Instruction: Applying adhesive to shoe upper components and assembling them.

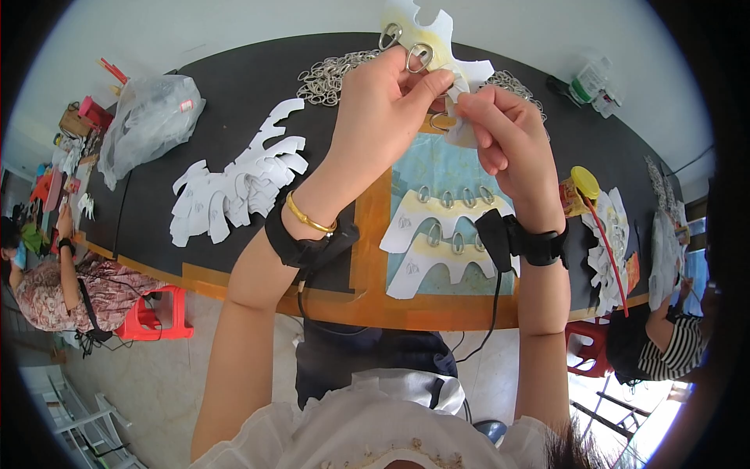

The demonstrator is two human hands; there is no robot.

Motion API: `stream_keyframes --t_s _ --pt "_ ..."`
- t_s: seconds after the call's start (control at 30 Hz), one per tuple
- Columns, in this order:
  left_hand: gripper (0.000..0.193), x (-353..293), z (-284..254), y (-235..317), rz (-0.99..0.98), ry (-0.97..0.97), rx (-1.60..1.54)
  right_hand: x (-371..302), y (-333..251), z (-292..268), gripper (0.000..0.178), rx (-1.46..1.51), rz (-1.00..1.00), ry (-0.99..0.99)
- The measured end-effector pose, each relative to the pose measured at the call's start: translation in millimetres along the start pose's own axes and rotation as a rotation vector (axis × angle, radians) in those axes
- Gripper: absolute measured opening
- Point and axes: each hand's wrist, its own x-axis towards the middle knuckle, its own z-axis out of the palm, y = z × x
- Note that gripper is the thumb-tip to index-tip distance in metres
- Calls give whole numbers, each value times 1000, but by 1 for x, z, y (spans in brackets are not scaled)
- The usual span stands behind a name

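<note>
Raised above the far part of the table, a white scalloped cutout [439,43] with yellowish glue stains is held between both my hands. Oval metal rings [419,58] hang along it. My left hand [384,105] grips it, thumb and fingers closed around its narrow part. With thumb and index finger, my right hand [508,133] pinches the lower end of the same cutout; the exact contact is partly hidden. Below the hands, two similar cutouts [400,225] with rings along their upper edges lie on a blue-green sheet [428,166].
Loose metal rings [332,78] are heaped behind my hands. Plain white cutouts [226,195] pile up to the left, near a plastic bag [148,121]. At right stand a yellow pot [582,186], a red stick [611,242] and a bottle [587,80]. People sit at both sides.
</note>
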Motion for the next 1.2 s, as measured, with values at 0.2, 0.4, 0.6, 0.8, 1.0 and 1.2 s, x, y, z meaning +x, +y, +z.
stream_keyframes --t_s 0.2,0.4,0.6,0.8,1.0,1.2 --pt "18 -1 1 2 -62 17 -100 -1 1 0 23 -4 6 -4" --pt "18 -4 -2 11 -93 4 -101 -3 -3 5 24 -30 -3 2" --pt "17 -4 2 13 4 53 -110 -3 -4 7 24 -30 -16 10" --pt "17 -5 0 13 70 87 -89 -3 -2 12 23 -38 -27 32" --pt "15 -6 4 20 71 94 -130 -2 0 12 24 -92 -122 103" --pt "18 -12 5 27 69 73 -190 0 8 8 59 -342 -488 339"
